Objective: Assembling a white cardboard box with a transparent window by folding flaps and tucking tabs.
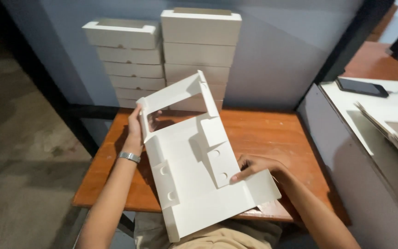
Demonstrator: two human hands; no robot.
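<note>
A flat white cardboard box blank point(194, 170), partly folded, fills the centre of the frame, tilted above the wooden desk point(263, 133) with its lower edge over the person's lap. The left hand point(136, 127), at centre left, grips the blank's upper left edge beside a cut-out window, with a metal watch point(129, 157) on the wrist below it. The right hand point(254, 167), at centre right, pinches a side flap with round holes, fingers curled on the card. Two stacks of finished white boxes point(162, 60) stand at the top centre against the blue wall. A dark phone point(362, 86) lies on a white surface at the upper right.
</note>
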